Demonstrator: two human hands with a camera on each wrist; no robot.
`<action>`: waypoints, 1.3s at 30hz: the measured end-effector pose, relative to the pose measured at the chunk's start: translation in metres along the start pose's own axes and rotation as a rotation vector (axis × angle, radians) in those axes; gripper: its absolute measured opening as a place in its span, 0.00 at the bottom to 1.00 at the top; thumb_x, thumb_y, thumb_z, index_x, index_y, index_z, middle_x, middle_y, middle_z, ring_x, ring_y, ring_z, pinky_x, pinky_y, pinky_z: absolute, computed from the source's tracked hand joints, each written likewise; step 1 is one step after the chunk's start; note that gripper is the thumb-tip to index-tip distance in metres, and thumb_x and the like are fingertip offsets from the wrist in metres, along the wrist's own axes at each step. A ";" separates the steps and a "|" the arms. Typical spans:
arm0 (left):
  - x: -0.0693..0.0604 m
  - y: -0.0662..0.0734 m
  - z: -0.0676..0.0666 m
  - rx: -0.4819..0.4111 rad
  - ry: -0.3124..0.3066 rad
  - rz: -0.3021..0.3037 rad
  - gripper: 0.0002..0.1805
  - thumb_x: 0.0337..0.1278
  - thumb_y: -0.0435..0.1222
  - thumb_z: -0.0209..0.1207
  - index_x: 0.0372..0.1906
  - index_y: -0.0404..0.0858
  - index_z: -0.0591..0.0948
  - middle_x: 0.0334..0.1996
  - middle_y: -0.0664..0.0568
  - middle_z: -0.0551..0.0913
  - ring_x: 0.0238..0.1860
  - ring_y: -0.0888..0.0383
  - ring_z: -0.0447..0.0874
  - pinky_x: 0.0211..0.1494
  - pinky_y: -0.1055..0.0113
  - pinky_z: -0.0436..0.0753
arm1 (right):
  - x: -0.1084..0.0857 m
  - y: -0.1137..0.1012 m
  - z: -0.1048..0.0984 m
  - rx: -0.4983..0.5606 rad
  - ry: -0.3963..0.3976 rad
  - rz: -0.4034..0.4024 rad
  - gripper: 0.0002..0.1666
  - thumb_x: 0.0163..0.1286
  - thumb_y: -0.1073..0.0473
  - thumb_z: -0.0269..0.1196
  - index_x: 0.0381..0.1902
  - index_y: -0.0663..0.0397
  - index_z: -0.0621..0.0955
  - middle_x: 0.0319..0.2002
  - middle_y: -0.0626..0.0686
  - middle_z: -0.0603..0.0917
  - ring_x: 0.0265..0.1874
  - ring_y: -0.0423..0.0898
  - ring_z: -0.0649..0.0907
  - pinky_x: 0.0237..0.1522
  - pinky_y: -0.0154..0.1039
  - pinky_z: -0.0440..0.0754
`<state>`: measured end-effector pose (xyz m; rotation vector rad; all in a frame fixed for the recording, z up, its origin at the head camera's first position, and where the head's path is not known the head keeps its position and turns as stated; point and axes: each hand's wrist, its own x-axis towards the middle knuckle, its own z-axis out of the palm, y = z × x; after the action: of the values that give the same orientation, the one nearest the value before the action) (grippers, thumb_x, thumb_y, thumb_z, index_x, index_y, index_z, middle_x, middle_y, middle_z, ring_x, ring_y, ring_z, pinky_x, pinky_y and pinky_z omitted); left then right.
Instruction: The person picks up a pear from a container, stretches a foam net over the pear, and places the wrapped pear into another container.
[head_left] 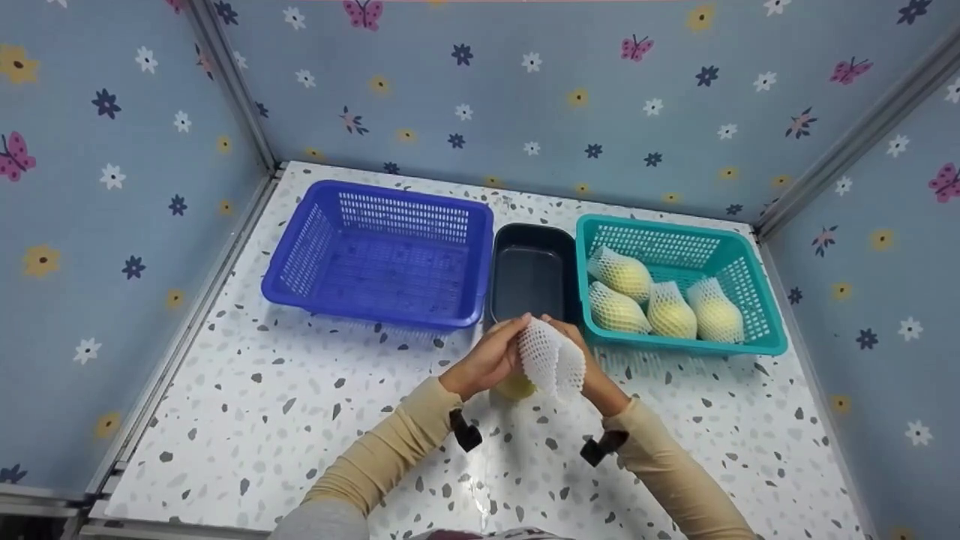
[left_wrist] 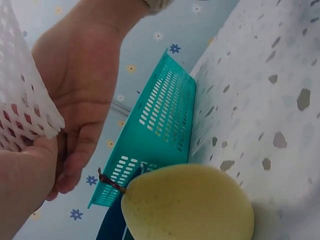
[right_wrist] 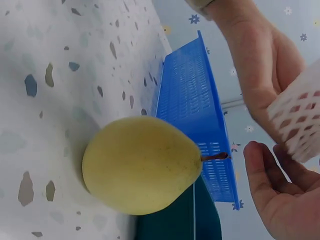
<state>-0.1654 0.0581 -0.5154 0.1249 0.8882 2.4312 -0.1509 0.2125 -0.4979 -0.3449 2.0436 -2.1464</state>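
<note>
A white foam fruit net point(head_left: 551, 358) is held up between both hands, its mesh sleeve hanging toward the person. My left hand point(head_left: 491, 358) pinches the net's edge, with the thumb against the mesh in the left wrist view. My right hand point(head_left: 596, 375) grips the other side of it, and its fingers curl at the net's edge point(right_wrist: 295, 127) in the right wrist view. A bare yellow pear point(right_wrist: 142, 165) with a brown stem stands upright on the table below the hands, untouched. In the head view the left hand and net partly cover that pear point(head_left: 516, 388).
A blue-purple basket point(head_left: 375, 313) stands at the left and a dark grey tray point(head_left: 534, 236) in the middle. At the right, a teal basket point(head_left: 690, 346) holds several net-wrapped pears point(head_left: 671, 315). Patterned panels point(head_left: 525, 97) enclose the speckled table point(head_left: 300, 420).
</note>
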 end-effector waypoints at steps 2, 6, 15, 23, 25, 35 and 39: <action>0.000 0.000 -0.001 0.023 0.008 0.001 0.12 0.72 0.33 0.44 0.45 0.29 0.76 0.41 0.48 0.79 0.44 0.59 0.79 0.55 0.68 0.75 | 0.000 0.000 0.001 0.008 0.035 0.069 0.22 0.78 0.56 0.43 0.29 0.53 0.81 0.25 0.49 0.80 0.23 0.38 0.77 0.26 0.30 0.75; 0.000 -0.001 -0.004 0.056 -0.007 -0.010 0.13 0.72 0.33 0.43 0.46 0.27 0.74 0.41 0.47 0.79 0.43 0.58 0.80 0.53 0.67 0.77 | -0.001 0.000 0.003 0.015 0.117 0.178 0.22 0.77 0.55 0.46 0.29 0.57 0.81 0.25 0.52 0.80 0.22 0.40 0.78 0.25 0.31 0.76; -0.001 -0.002 -0.011 0.098 -0.045 -0.002 0.14 0.73 0.35 0.43 0.44 0.32 0.78 0.40 0.48 0.80 0.42 0.59 0.80 0.50 0.67 0.79 | -0.002 0.001 0.003 0.105 0.208 0.208 0.16 0.73 0.58 0.52 0.30 0.58 0.82 0.30 0.54 0.82 0.29 0.43 0.80 0.33 0.36 0.80; 0.000 -0.003 -0.015 0.101 0.032 -0.017 0.14 0.73 0.34 0.43 0.47 0.29 0.76 0.40 0.48 0.80 0.43 0.58 0.81 0.53 0.65 0.78 | 0.002 0.004 0.002 0.406 0.205 0.259 0.18 0.75 0.60 0.51 0.25 0.55 0.79 0.24 0.50 0.79 0.27 0.43 0.78 0.35 0.37 0.77; 0.001 -0.003 -0.015 0.079 0.059 -0.021 0.14 0.73 0.34 0.42 0.47 0.28 0.75 0.41 0.48 0.80 0.43 0.58 0.81 0.54 0.66 0.77 | 0.002 0.004 0.002 0.497 0.188 0.285 0.19 0.76 0.61 0.48 0.26 0.55 0.80 0.25 0.51 0.81 0.28 0.43 0.80 0.35 0.37 0.78; -0.002 -0.005 -0.023 0.044 0.142 -0.052 0.13 0.74 0.35 0.43 0.46 0.31 0.74 0.39 0.50 0.80 0.41 0.60 0.80 0.47 0.69 0.79 | -0.001 0.014 0.005 0.514 0.228 0.347 0.18 0.76 0.58 0.49 0.28 0.53 0.81 0.23 0.49 0.80 0.23 0.40 0.78 0.25 0.33 0.75; -0.005 -0.007 -0.028 0.074 0.184 -0.083 0.14 0.73 0.36 0.43 0.48 0.30 0.74 0.38 0.50 0.81 0.40 0.59 0.81 0.46 0.67 0.80 | -0.003 0.023 0.005 0.460 0.240 0.340 0.16 0.75 0.59 0.50 0.30 0.54 0.81 0.27 0.51 0.81 0.27 0.41 0.79 0.29 0.33 0.76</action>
<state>-0.1655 0.0436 -0.5412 -0.1090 1.0433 2.3606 -0.1472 0.2074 -0.5204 0.3086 1.4920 -2.4197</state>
